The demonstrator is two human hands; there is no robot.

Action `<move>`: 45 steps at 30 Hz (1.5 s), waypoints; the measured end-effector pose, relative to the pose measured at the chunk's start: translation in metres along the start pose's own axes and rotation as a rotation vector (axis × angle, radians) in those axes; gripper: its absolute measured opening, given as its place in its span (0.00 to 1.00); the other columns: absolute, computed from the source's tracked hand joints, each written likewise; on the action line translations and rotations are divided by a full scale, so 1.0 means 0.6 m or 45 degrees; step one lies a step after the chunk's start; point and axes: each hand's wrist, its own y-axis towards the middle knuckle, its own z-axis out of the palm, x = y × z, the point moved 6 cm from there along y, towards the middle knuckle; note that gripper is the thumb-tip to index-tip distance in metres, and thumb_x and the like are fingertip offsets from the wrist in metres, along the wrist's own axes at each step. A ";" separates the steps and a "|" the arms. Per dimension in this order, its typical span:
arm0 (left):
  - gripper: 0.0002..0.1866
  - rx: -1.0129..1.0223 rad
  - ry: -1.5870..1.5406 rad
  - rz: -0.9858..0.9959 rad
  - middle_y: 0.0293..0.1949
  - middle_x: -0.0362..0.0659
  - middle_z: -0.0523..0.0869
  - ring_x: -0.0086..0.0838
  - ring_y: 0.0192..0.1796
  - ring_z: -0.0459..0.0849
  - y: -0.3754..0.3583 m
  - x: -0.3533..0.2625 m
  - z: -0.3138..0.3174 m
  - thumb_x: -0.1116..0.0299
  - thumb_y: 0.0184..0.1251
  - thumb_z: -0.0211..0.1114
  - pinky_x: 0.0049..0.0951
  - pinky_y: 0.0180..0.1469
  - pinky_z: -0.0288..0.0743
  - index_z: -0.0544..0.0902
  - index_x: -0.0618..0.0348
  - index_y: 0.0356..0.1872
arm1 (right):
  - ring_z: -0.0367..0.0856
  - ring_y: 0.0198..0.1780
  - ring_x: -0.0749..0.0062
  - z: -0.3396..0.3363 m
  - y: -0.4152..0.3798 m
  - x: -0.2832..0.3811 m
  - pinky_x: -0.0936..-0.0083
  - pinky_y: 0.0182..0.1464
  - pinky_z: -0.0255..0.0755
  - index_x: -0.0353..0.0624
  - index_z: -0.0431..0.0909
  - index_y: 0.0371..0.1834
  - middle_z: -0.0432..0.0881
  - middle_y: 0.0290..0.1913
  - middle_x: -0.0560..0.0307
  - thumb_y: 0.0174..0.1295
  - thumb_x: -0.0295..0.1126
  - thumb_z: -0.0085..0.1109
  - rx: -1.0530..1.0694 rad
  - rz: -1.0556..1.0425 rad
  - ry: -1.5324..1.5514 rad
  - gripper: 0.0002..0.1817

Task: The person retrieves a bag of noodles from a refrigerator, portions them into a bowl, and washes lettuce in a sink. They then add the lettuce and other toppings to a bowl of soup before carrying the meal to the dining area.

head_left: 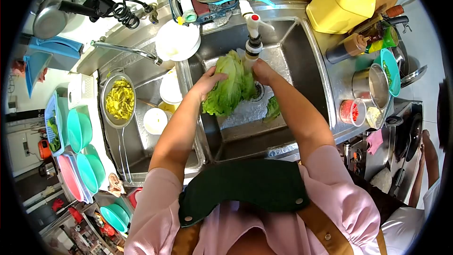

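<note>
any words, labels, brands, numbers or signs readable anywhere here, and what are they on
No text can be read in this view.
Green and yellow packaging: any print is too small and blurred to read.
Yellow jug: no legible lettering on the sides that show.
Lettuce: no label visible.

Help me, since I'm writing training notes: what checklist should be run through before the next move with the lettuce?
1. Left hand on the lettuce: ok, fingers against its side.
2. Right hand gripping it: cannot tell; its fingers are mostly hidden beside the faucet.
3. All leaves gathered: not ok; a loose leaf lies apart in the sink.
4. Drain unblocked: cannot tell; partly hidden.
5. Strainer of yellowish vegetables out of the way: ok, over the other basin.
</note>
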 end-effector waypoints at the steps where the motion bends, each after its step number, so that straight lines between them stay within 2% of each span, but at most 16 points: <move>1: 0.28 -0.026 -0.187 -0.016 0.47 0.45 0.74 0.30 0.45 0.75 0.006 0.004 0.003 0.67 0.54 0.60 0.29 0.45 0.71 0.62 0.55 0.57 | 0.75 0.36 0.71 0.011 0.001 0.008 0.75 0.39 0.70 0.38 0.73 0.42 0.77 0.37 0.56 0.53 0.31 0.54 0.006 -0.105 -0.108 0.13; 5: 0.29 -0.311 0.051 -0.001 0.47 0.44 0.74 0.30 0.47 0.74 0.024 0.018 0.004 0.68 0.55 0.60 0.30 0.46 0.71 0.60 0.52 0.59 | 0.75 0.37 0.72 0.017 0.002 0.022 0.74 0.39 0.70 0.38 0.73 0.41 0.77 0.39 0.55 0.46 0.28 0.62 -0.106 -0.104 -0.168 0.17; 7: 0.36 0.037 0.051 0.139 0.52 0.45 0.70 0.33 0.53 0.70 0.023 0.013 0.040 0.69 0.52 0.63 0.30 0.51 0.66 0.53 0.52 0.62 | 0.76 0.37 0.72 0.027 -0.006 0.043 0.74 0.38 0.70 0.37 0.73 0.41 0.77 0.39 0.55 0.45 0.28 0.64 0.028 -0.082 -0.097 0.18; 9: 0.37 0.080 -0.020 0.102 0.52 0.45 0.70 0.33 0.53 0.70 0.018 0.013 0.040 0.71 0.51 0.63 0.30 0.51 0.67 0.53 0.52 0.62 | 0.76 0.37 0.72 0.034 -0.018 0.064 0.74 0.37 0.71 0.37 0.73 0.41 0.77 0.39 0.56 0.44 0.28 0.65 0.165 -0.056 -0.025 0.20; 12: 0.34 0.117 -0.068 0.021 0.51 0.46 0.71 0.33 0.51 0.71 0.018 0.024 0.023 0.75 0.51 0.59 0.29 0.50 0.67 0.55 0.55 0.61 | 0.74 0.43 0.70 0.025 -0.036 0.104 0.73 0.44 0.69 0.39 0.70 0.45 0.76 0.42 0.55 0.46 0.28 0.62 0.313 -0.195 -0.427 0.21; 14: 0.26 0.246 0.033 0.015 0.50 0.44 0.72 0.32 0.49 0.74 0.027 0.038 0.006 0.74 0.55 0.52 0.30 0.49 0.68 0.61 0.52 0.59 | 0.74 0.42 0.70 -0.001 -0.029 0.094 0.73 0.44 0.68 0.39 0.70 0.48 0.76 0.43 0.54 0.48 0.32 0.60 0.309 0.034 -1.621 0.22; 18: 0.25 0.400 -0.359 -0.090 0.51 0.44 0.71 0.31 0.51 0.71 0.023 0.040 0.019 0.74 0.55 0.48 0.31 0.52 0.67 0.62 0.50 0.59 | 0.74 0.41 0.70 -0.059 -0.012 0.079 0.74 0.42 0.67 0.40 0.69 0.50 0.76 0.43 0.55 0.50 0.37 0.56 0.123 -0.282 -1.472 0.23; 20: 0.26 0.289 -0.395 -0.017 0.51 0.44 0.71 0.33 0.51 0.71 0.027 0.030 0.036 0.75 0.55 0.47 0.32 0.52 0.66 0.61 0.50 0.59 | 0.73 0.41 0.70 -0.041 -0.030 0.065 0.73 0.43 0.67 0.41 0.68 0.52 0.75 0.43 0.55 0.50 0.40 0.57 0.009 -0.059 -0.439 0.25; 21: 0.27 0.174 -0.438 0.051 0.51 0.45 0.71 0.34 0.51 0.71 0.032 0.024 0.041 0.76 0.55 0.46 0.32 0.53 0.66 0.59 0.50 0.60 | 0.73 0.42 0.72 -0.027 -0.033 0.063 0.76 0.43 0.67 0.40 0.68 0.51 0.75 0.43 0.55 0.49 0.37 0.60 -0.131 -0.049 -0.392 0.26; 24: 0.26 0.099 -0.130 0.262 0.53 0.44 0.69 0.34 0.53 0.70 0.048 0.016 0.058 0.73 0.58 0.46 0.34 0.53 0.66 0.60 0.44 0.60 | 0.75 0.41 0.69 0.004 -0.007 0.051 0.75 0.41 0.69 0.37 0.66 0.51 0.77 0.42 0.53 0.43 0.41 0.66 -0.235 -0.415 -0.584 0.33; 28: 0.27 0.189 -0.239 0.074 0.53 0.43 0.69 0.34 0.53 0.70 0.053 0.018 0.048 0.75 0.57 0.42 0.33 0.53 0.66 0.59 0.47 0.61 | 0.75 0.42 0.66 -0.016 -0.020 0.058 0.74 0.44 0.69 0.33 0.68 0.49 0.77 0.42 0.51 0.38 0.37 0.68 -0.058 -0.082 -0.554 0.33; 32: 0.25 0.201 -0.233 -0.019 0.52 0.45 0.71 0.34 0.52 0.71 0.054 0.033 0.047 0.74 0.59 0.43 0.33 0.52 0.67 0.59 0.53 0.60 | 0.74 0.37 0.72 -0.032 -0.029 0.067 0.75 0.41 0.68 0.39 0.72 0.46 0.77 0.39 0.55 0.43 0.30 0.62 -0.206 -0.144 -0.729 0.23; 35: 0.24 0.219 -0.176 -0.012 0.52 0.45 0.71 0.33 0.51 0.72 0.053 0.036 0.047 0.71 0.60 0.44 0.33 0.52 0.68 0.60 0.53 0.60 | 0.74 0.37 0.71 -0.031 -0.039 0.076 0.76 0.41 0.68 0.39 0.72 0.46 0.78 0.36 0.54 0.42 0.30 0.60 -0.135 -0.037 -0.892 0.23; 41: 0.21 0.351 -0.292 -0.170 0.49 0.45 0.74 0.34 0.48 0.75 0.052 0.057 0.031 0.60 0.62 0.48 0.34 0.49 0.70 0.65 0.53 0.57 | 0.74 0.31 0.72 -0.026 -0.041 0.111 0.76 0.36 0.69 0.42 0.74 0.45 0.78 0.30 0.55 0.43 0.36 0.60 0.179 -0.384 -1.444 0.22; 43: 0.22 0.331 -0.328 -0.289 0.48 0.45 0.74 0.33 0.47 0.75 0.043 0.059 0.019 0.61 0.61 0.49 0.33 0.48 0.71 0.65 0.55 0.56 | 0.74 0.32 0.72 -0.045 -0.058 0.117 0.75 0.38 0.68 0.43 0.76 0.42 0.78 0.28 0.55 0.45 0.36 0.59 0.238 -0.087 -1.561 0.19; 45: 0.22 0.309 -0.367 -0.409 0.47 0.45 0.75 0.32 0.46 0.75 0.029 0.062 0.024 0.63 0.60 0.50 0.33 0.47 0.71 0.66 0.57 0.56 | 0.74 0.34 0.71 -0.051 -0.056 0.108 0.74 0.40 0.68 0.42 0.75 0.43 0.78 0.31 0.54 0.47 0.36 0.58 0.210 -0.066 -1.370 0.19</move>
